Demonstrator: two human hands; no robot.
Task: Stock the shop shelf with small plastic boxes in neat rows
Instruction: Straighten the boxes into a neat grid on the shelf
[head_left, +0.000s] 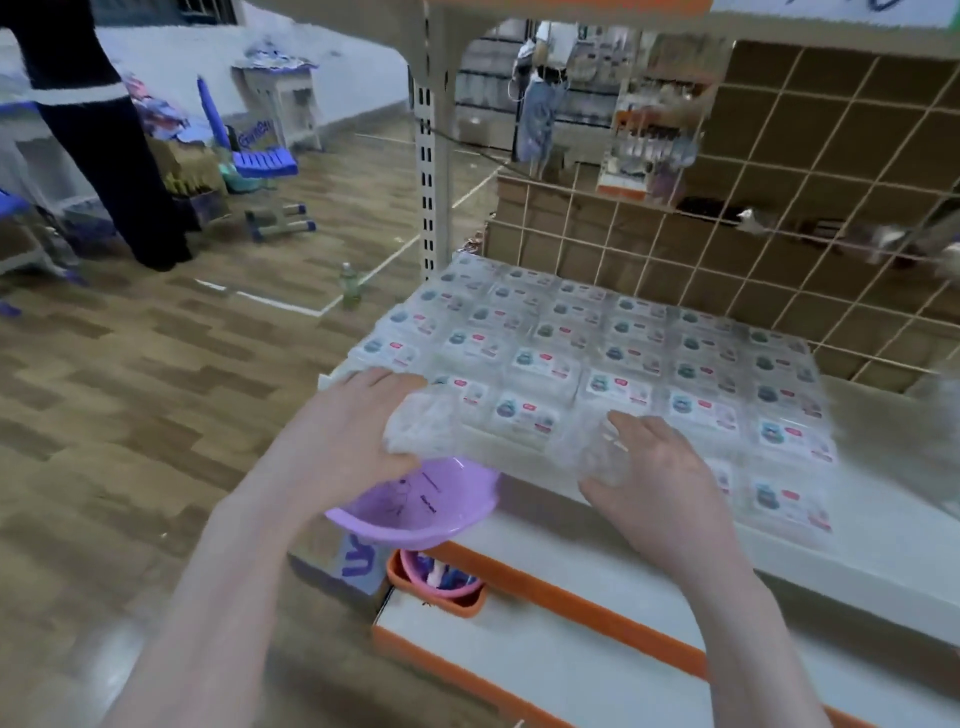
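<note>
On the white shelf (878, 551), clear plastic boxes (597, 353) with little printed labels are laid flat in rows, packed side by side from the wire grid (779, 218) at the back out toward the front edge. Both forearms are stretched forward from the bottom of the view, palms turned down. One clear box (421, 421) is gripped by the left hand (358, 431) at the front left corner of the rows, thumb underneath and fingers curled over the top. Another clear box (597, 452) is held by the right hand (660, 467) at the front row, fingers wrapped over it and thumb tucked at its near side; it's pretty blurry, so the exact grip can't be made out. Just below the left hand, a purple bowl (415, 509) is seen sticking out past the shelf edge. Lower down, an orange-edged shelf (545, 639) is visible, and someone's dark-clothed legs (119, 171) are standing on the wood floor (130, 389) far left.
</note>
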